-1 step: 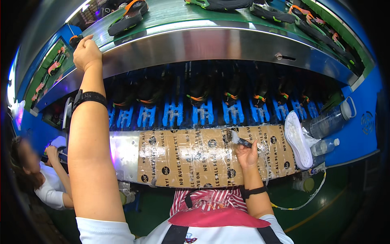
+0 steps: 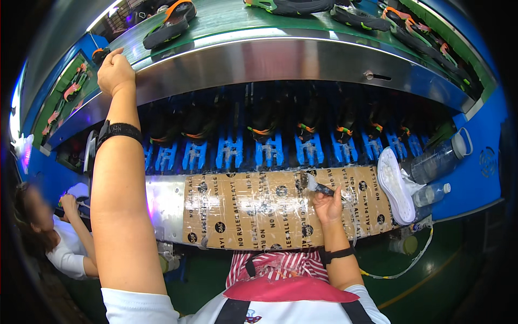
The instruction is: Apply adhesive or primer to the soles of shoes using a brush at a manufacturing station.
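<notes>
Brush [image 2: 325, 189] held in right hand [image 2: 328, 209], fingers loosely curled round handle; pale tip points beyond grip, probably so drips land on cardboard [image 2: 243, 210] below. Left hand [image 2: 115, 71] curled against black-orange shoe piece [image 2: 99, 55]; can't tell if gripped.

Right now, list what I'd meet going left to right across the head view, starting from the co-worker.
Co-worker, left hand, bare metal surface, right hand holding a dark-handled tool, white shoe sole, small clear bottle.
</notes>
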Demonstrator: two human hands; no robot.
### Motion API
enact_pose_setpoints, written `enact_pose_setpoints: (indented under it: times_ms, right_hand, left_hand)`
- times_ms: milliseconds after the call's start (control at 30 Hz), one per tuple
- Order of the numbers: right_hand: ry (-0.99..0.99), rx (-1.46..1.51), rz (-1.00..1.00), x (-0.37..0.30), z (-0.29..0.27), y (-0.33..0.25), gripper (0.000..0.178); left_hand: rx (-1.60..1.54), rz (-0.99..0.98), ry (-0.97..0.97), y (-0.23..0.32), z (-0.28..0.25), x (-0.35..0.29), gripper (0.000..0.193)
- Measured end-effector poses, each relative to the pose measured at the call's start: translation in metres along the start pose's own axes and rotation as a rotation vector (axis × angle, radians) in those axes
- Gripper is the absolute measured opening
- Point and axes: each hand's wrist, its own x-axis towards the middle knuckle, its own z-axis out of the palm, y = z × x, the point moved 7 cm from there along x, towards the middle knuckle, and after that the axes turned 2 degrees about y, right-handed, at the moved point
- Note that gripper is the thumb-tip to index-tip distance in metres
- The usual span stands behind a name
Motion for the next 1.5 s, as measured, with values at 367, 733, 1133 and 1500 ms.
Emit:
enact_pose_setpoints:
  times_ms: [367,733,1133,1500]
  right_hand:
    - [-0.065,-0.044,-0.049,-0.002,0.011,0.003,0.032]
    - [-0.052,0.016,-0.012,-0.005,0.007,-0.002,0.024]
    - [-0.084,0.015,-0.023,-0.004,0.009,-0.002,0.019]
    - [-0.146,0.029,0.018,-0.002,0.014,0.008,0.023]
  left_hand:
    - [-0.429,0.275,-0.049,0.026,-0.038,-0.025,0.028]
    - [0.049,0.555,-0.863,0.059,0.065,-0.329,0.057]
    - [0.278,0.425,-1.283,0.007,0.231,-0.383,0.093]
    - [0.193,0.343,-1.151,-0.060,0.165,-0.329,0.049]
